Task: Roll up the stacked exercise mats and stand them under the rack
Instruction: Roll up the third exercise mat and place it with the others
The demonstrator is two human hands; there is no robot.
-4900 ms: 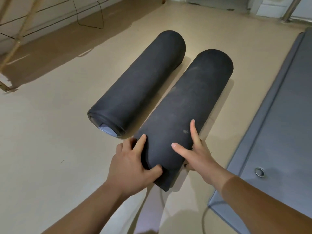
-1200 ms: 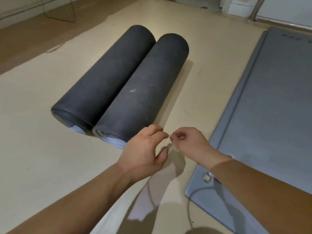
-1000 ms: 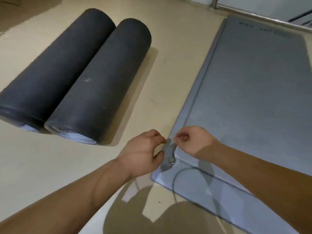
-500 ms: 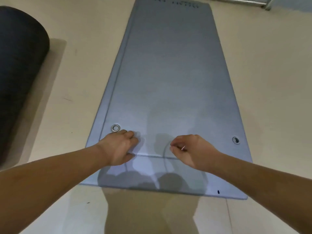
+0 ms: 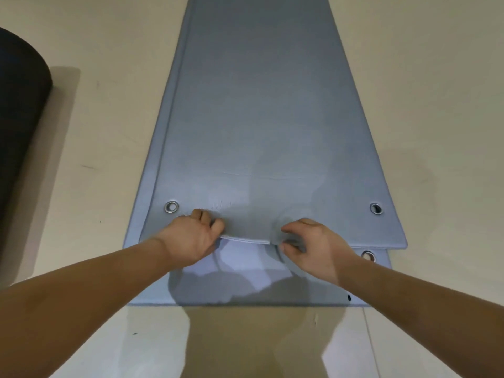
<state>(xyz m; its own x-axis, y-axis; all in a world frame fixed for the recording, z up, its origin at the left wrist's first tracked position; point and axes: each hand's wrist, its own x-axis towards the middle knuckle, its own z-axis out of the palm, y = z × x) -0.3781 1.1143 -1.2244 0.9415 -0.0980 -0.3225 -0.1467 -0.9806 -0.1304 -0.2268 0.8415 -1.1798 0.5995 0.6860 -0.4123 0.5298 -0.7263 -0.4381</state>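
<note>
Beige floor [image 5: 436, 105] is seen on all sides of a stack of grey-blue exercise mats laid flat, their length running away from the viewer. Half a second ago the near edge of the top mat [image 5: 259, 118] lay flat under both hands. Now it has been raised off the lower mat [image 5: 245, 290] in a shallow arch between them. Seconds before that, the hands were occupied with a black roll [image 5: 19, 126], which is now left lying at the left border of the view, well apart from the stack. It may be judged that the black mats are done with rolling and that the first turn of the next roll is being started. Nothing has yet been stood up, and no rack is shown.

The left grip [image 5: 191, 238] is closed on the top mat's near edge, fingers curled over it just beside the left eyelet [image 5: 171, 207]. The right grip [image 5: 319, 246] is likewise closed on that edge, thumb above and fingers tucked beneath, well short of the right eyelet [image 5: 376, 208].

The top mat appears thick, padded and smooth, and a faint crease is seen across it beyond the hands. The lower mat is offset towards the viewer, so that one of its own eyelets is exposed.
</note>
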